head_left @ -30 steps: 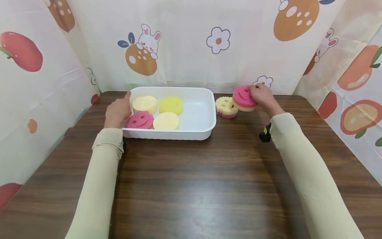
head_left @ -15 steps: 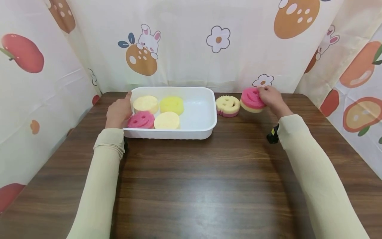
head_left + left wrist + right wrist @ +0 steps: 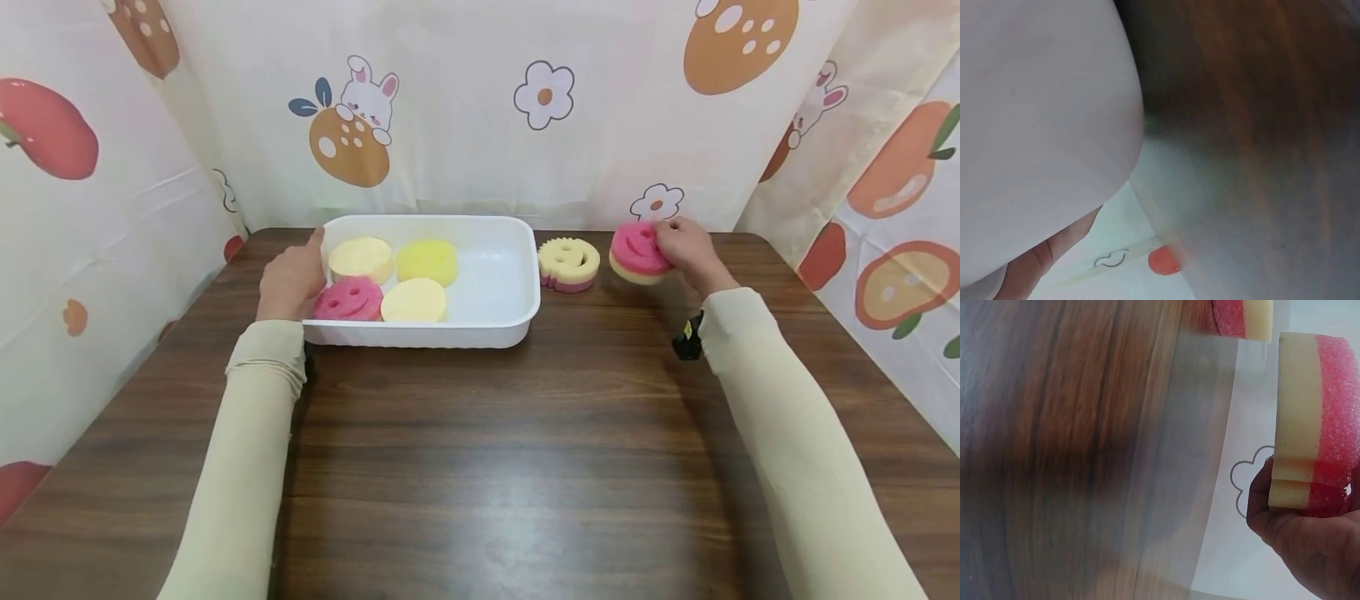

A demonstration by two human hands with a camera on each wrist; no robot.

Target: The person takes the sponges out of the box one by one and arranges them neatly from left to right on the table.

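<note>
Your right hand (image 3: 686, 247) grips a pink sponge (image 3: 637, 252); your left hand (image 3: 288, 279) seems to hold the tray (image 3: 495, 329). Four sponges inside, another sponge (image 3: 568, 262) waits on the surface.

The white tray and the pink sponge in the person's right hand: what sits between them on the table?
In the head view, one sponge with a cream smiley top and a pink bottom layer lies between the white tray and the pink sponge that the right hand holds.
</note>
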